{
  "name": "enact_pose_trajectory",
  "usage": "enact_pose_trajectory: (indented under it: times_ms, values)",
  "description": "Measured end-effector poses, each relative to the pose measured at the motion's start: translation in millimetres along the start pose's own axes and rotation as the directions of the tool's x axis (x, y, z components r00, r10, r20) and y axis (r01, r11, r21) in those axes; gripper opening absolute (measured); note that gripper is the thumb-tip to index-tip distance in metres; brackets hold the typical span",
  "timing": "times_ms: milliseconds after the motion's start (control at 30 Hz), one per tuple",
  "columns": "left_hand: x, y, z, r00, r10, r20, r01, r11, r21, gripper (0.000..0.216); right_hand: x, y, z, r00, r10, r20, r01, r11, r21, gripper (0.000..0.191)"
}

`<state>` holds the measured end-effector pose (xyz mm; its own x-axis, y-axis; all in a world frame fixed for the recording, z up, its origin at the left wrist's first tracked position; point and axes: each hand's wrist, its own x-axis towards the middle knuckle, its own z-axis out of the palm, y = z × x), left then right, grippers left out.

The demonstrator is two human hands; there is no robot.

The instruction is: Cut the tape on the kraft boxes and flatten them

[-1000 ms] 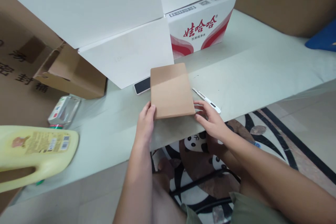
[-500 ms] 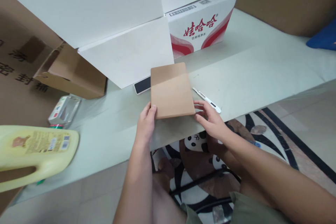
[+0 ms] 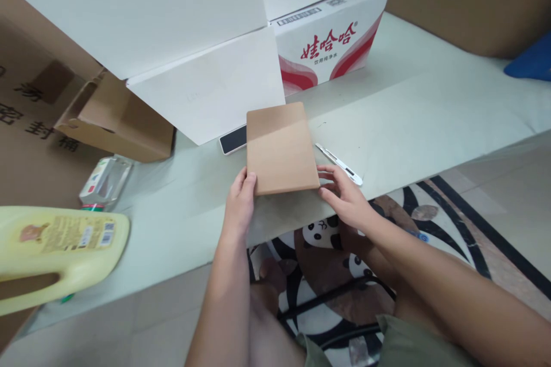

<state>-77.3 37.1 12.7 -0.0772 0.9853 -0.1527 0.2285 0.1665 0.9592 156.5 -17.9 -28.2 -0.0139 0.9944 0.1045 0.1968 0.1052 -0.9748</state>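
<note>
A flat kraft-brown box or notebook (image 3: 280,146) with rounded far corners is in front of me, tilted, its near edge by the table's front edge. Which of the two it is, I cannot tell. My left hand (image 3: 241,195) grips its near left corner, thumb on top and fingers mostly hidden behind. At the near right corner, my right hand (image 3: 342,192) has fingertips and thumb against the edge, fingers curled. Just beyond those fingers lies a white utility knife (image 3: 340,163) on the table. A phone-like thing with a dark face (image 3: 233,140) is partly covered by the brown item.
White cartons (image 3: 210,83) and a red-printed carton (image 3: 331,40) stand behind. At the left are a small brown box (image 3: 129,120), a clear bottle (image 3: 116,180) lying down and a large yellow jug (image 3: 81,241). A big brown carton (image 3: 473,6) and a blue object (image 3: 531,63) are at the right.
</note>
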Motion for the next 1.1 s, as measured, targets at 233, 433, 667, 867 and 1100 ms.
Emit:
enact_pose_trajectory:
  times_ms: [233,433,667,867,1100]
  values:
    - [0.1,-2.8,-1.7,1.0,0.011,-0.001,-0.011,1.0,0.014,0.051,0.0,-0.9,0.5,1.0,0.01,0.001,-0.01,1.0,0.002,0.039]
    - [1.1,-3.1,-1.1,1.0,0.007,-0.002,-0.007,1.0,0.007,0.051,0.8,0.4,0.9,1.0,0.012,-0.002,-0.012,1.0,0.007,0.039]
    - [-0.6,-2.1,-1.5,1.0,0.006,0.0,-0.006,1.0,0.012,0.051,-0.1,-0.9,0.1,1.0,0.005,-0.005,-0.005,1.0,0.0,0.038]
    - [-0.1,-1.5,-0.4,1.0,0.003,0.012,-0.003,1.0,0.002,0.051,0.1,-1.5,0.8,1.0,0.001,-0.005,-0.001,1.0,0.003,0.038]
    - [-0.4,-0.5,0.2,1.0,0.005,0.005,-0.005,1.0,0.004,0.05,-0.4,-2.4,0.0,1.0,0.006,-0.014,-0.006,1.0,-0.015,0.038]
